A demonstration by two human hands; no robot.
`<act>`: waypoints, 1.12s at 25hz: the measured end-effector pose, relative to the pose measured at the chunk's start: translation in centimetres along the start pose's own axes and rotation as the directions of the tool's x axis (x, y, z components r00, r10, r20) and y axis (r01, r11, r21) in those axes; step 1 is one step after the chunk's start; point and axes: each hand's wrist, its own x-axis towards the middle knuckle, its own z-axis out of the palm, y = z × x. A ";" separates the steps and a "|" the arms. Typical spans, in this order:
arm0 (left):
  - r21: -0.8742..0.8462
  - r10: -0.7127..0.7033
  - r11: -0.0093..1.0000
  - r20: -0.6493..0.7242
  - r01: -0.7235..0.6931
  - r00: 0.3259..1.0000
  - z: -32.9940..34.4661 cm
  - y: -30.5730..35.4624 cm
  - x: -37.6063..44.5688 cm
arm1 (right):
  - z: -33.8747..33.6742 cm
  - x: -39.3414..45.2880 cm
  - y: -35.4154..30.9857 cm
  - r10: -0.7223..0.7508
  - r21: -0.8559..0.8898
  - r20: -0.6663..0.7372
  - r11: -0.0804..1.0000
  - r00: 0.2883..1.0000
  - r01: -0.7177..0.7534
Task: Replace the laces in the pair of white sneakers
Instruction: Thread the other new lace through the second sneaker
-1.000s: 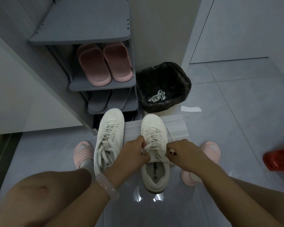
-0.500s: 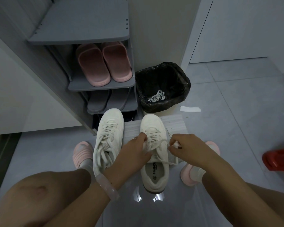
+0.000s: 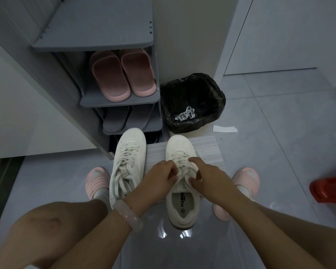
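Observation:
Two white sneakers stand on the grey floor between my feet. The left sneaker (image 3: 128, 162) is fully laced with a loose white lace. Over the tongue of the right sneaker (image 3: 181, 200) both my hands meet. My left hand (image 3: 160, 181) pinches the white lace (image 3: 179, 161) from the left. My right hand (image 3: 211, 178) pinches the same lace from the right, fingers curled over the top eyelets. The lace ends are hidden under my fingers. An old white lace (image 3: 184, 113) lies in the black-lined bin (image 3: 217, 94).
A grey shoe rack (image 3: 97, 43) at the back holds pink slippers (image 3: 122, 74) and grey slippers (image 3: 115, 121). A ribbed white foam sheet (image 3: 208, 148) lies under the right sneaker's toe. A paper strip (image 3: 224, 129) lies beside the bin. A red object (image 3: 330, 188) sits far right.
My right hand has moved left from beside the right sneaker onto its laces, close against my left hand. The left hand has stayed on the lace.

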 end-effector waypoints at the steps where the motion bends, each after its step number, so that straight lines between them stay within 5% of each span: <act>1: 0.004 0.012 1.000 0.017 -0.012 1.000 0.0 0.0 0.0 | -0.1 0.0 0.0 -0.003 -0.039 -0.011 0.999 1.000 0.003; 4: 0.025 0.022 0.999 0.028 -0.023 0.999 0.0 0.2 0.1 | -0.9 -0.1 -0.4 -0.033 -0.087 -0.033 0.996 0.999 0.030; 7: 0.111 0.055 0.993 -0.058 -0.049 0.997 0.1 0.4 0.2 | -1.5 -0.8 -1.4 -0.151 -0.032 0.093 0.987 0.984 0.154; 12: 0.336 0.044 0.941 -0.221 0.034 0.974 1.0 1.0 0.4 | 0.2 -1.1 -1.9 -0.223 -0.209 0.116 0.947 0.968 0.243; 16: 0.492 0.148 0.868 -0.141 -0.060 0.979 1.2 1.0 0.2 | 0.6 -0.8 -1.7 -0.225 -0.187 0.103 0.952 0.969 0.241; 23: 0.229 0.190 0.961 -0.149 -0.153 0.970 1.0 -0.9 -1.6 | -1.1 -0.5 0.0 -0.049 -0.056 -0.024 0.997 0.998 0.048; 28: 0.033 0.004 0.999 -0.202 0.002 0.979 1.5 -0.2 -1.9 | -1.0 -0.3 -0.4 -0.031 -0.030 -0.040 0.999 0.999 0.030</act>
